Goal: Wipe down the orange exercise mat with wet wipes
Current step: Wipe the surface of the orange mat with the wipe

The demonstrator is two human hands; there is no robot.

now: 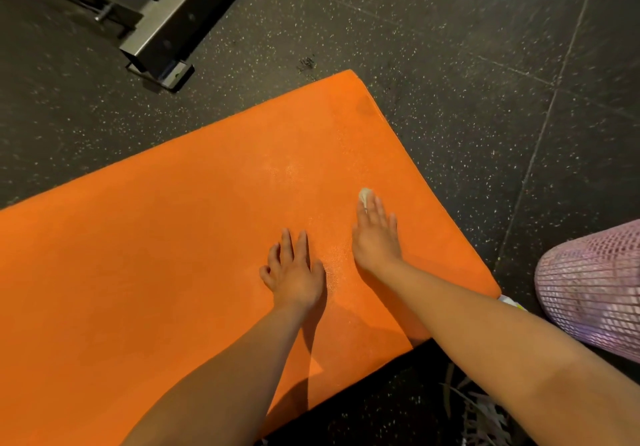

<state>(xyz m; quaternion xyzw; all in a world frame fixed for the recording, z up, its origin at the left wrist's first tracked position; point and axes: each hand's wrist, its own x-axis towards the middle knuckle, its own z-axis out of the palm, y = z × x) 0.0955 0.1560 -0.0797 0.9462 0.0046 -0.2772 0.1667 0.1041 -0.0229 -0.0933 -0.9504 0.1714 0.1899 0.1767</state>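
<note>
**A:** Start at the left. What's there?

**B:** A metal machine frame (152, 26) stands on the speckled rubber floor (450, 47), well apart from the work. The orange exercise mat (156, 245) lies flat on that floor and runs off the left edge of the view.

**A:** And the hands?

**B:** The left hand (294, 272) rests palm-down on the mat with its fingers spread and a little bent. It holds nothing and looks like a brace. Just to its right is a damp sheen (311, 203), a speckled wet patch that runs between the two hands and up past them.

**A:** So some of the mat is done?

**B:** I'd judge only that middle strip. The wide stretch to the left looks dry and matte. A dark smudge (363, 104) near the far corner looks untouched too. Most of the mat is left.

**A:** Where's the wipe?

**B:** The right hand (375, 238) lies flat with its fingers straight and close together. The wet wipe (364, 195) is bunched small under the fingertips (370, 205) and pressed against the mat, not pinched. Only a pale wad shows past the fingertips, near the mat's right edge.

**A:** Anything further right?

**B:** A knee (595, 286) in pink mesh-patterned fabric, off the mat.
</note>
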